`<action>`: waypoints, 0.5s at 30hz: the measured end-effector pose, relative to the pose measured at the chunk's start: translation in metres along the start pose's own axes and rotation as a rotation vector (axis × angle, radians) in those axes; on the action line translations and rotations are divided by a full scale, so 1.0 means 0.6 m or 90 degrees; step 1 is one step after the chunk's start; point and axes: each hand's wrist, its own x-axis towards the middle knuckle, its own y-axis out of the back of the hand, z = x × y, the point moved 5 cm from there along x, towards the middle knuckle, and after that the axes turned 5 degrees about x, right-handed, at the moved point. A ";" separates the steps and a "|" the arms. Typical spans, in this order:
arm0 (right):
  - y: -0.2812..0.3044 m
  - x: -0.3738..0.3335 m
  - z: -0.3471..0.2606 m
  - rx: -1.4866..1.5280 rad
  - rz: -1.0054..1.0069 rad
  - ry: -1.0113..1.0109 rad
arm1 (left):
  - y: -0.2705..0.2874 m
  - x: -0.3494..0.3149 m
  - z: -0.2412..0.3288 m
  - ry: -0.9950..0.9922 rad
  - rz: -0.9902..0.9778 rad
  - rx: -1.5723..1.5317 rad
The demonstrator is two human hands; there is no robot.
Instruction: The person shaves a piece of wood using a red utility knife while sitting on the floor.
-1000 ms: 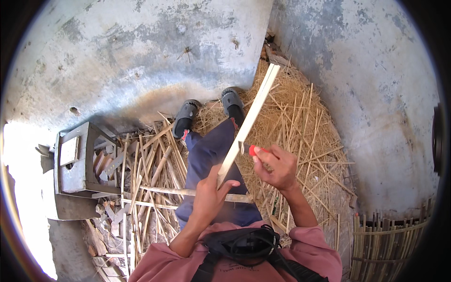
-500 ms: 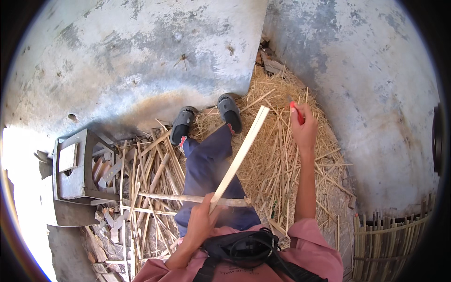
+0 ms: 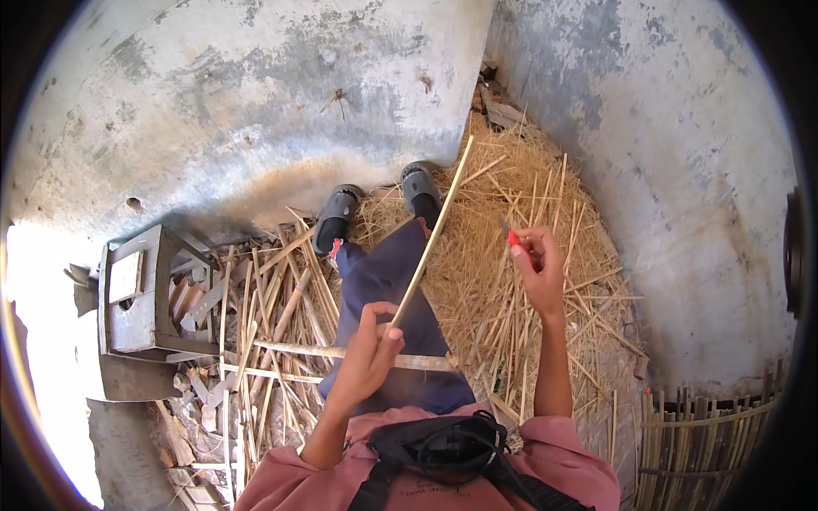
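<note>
My left hand (image 3: 368, 353) is closed around the lower end of a pale split bamboo strip (image 3: 434, 232). The strip slants up and away to the right, its narrow edge showing. In my right hand (image 3: 543, 277) is a small knife (image 3: 522, 249) with a red handle. Its short grey blade points up and left, apart from the strip. Under the strip, a longer bamboo stick (image 3: 422, 363) lies across my legs in dark blue trousers (image 3: 375, 281).
Straw-like shavings and thin strips (image 3: 486, 281) cover the floor ahead and right. More bamboo sticks (image 3: 281, 315) lie left, beside a wooden box frame (image 3: 136, 298) and broken pieces. A slatted bamboo basket (image 3: 707, 443) stands at the right. Mottled walls (image 3: 256, 94) meet ahead.
The strip has turned from its broad face to its narrow edge and stands a little steeper. My left hand has risen slightly. My right hand has moved left and nearer with the knife.
</note>
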 end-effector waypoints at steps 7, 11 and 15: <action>-0.086 -0.077 -0.077 0.037 -0.098 0.152 | -0.029 0.032 0.053 0.040 -0.128 -0.213; -0.106 -0.097 -0.105 0.022 -0.132 0.206 | -0.030 0.042 0.055 0.042 -0.152 -0.246; -0.115 -0.107 -0.095 0.081 -0.161 0.157 | -0.028 0.043 0.055 -0.004 -0.183 -0.271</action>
